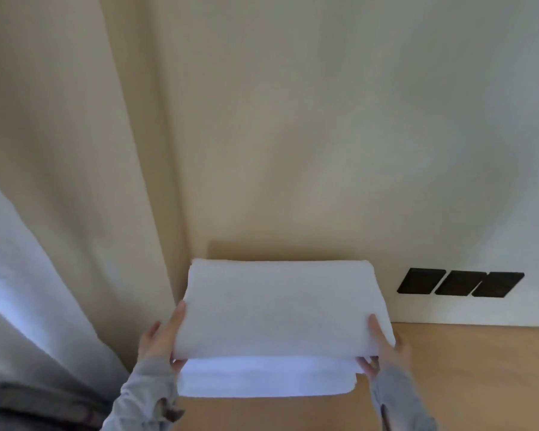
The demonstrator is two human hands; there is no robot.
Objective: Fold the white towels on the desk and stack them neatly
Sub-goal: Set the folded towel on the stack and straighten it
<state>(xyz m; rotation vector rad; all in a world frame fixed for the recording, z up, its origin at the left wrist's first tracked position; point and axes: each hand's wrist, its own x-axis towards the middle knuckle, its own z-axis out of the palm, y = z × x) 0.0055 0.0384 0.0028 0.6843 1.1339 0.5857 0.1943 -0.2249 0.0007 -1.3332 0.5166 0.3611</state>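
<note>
My left hand [161, 340] and right hand [383, 349] each clamp one end of a folded white towel [280, 309], thumbs on top, fingers beneath. It hovers just above another white towel [262, 381] lying on the wooden desk [479, 368], left of the black wall switches [461, 283].

cream wall [324, 119] | black switches [461, 283] | curtain [59, 181] | wooden desk [479, 368]

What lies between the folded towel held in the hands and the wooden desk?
In the head view, a second white towel lies flat on the desk, directly under the folded towel that both hands hold.
</note>
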